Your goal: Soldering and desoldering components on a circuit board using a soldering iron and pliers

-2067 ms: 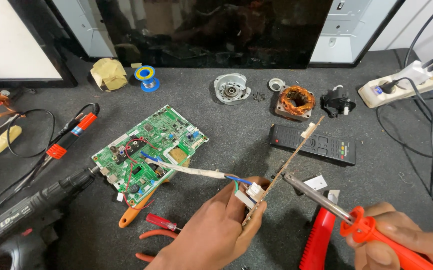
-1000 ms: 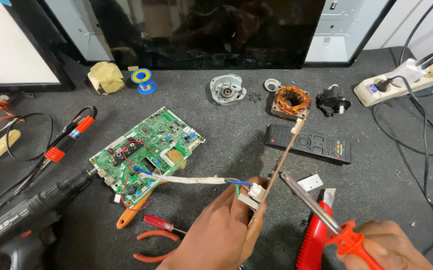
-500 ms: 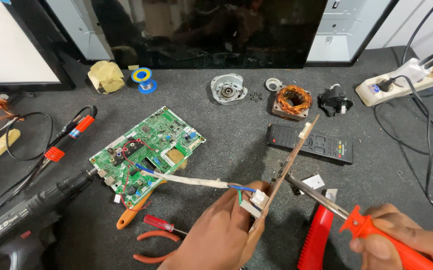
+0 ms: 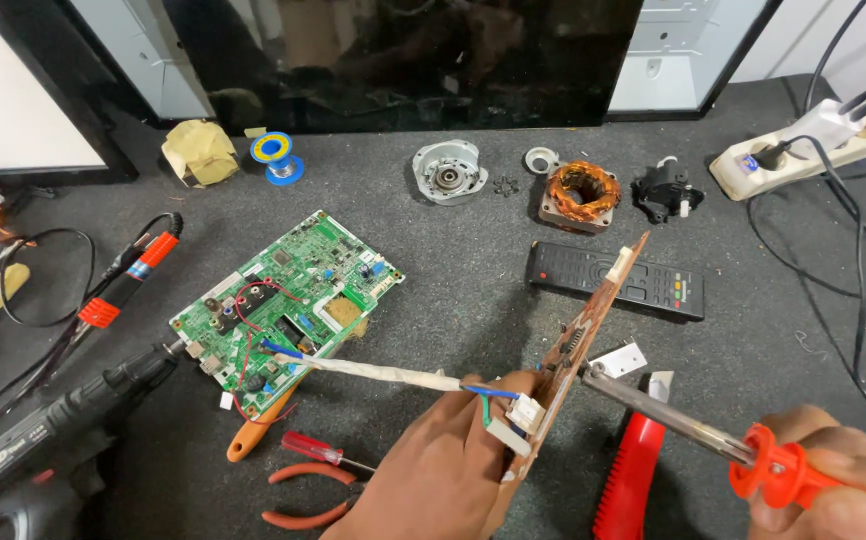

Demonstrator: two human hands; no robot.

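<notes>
— Left grip [image 4: 443,470] is clenched on a narrow brown circuit board [image 4: 583,340], held on edge and tilted, its far end leaning to the right over the black remote [image 4: 615,280].

— And your other grip?

— Right hand [image 4: 838,480], near right corner, is wrapped around the orange handle of a soldering iron [image 4: 693,430]. Its metal tip touches the brown board about midway along, on the right face.

— What hangs off the board?

— White connectors at its near end, beside my fingers [image 4: 513,385], and a taped wire bundle [image 4: 383,373] running left to the green circuit board [image 4: 288,300] lying flat on the bench [image 4: 473,260].

— Anything else around?

— Red-handled pliers [image 4: 308,490] and a small red screwdriver [image 4: 325,452] near, left of my left hand. A black rotary tool [image 4: 63,425] at near left. Far side: a copper-wound stator [image 4: 581,192], a metal motor cap [image 4: 448,172], a blue solder spool [image 4: 275,155], and a white power strip [image 4: 803,150] at far right.
</notes>
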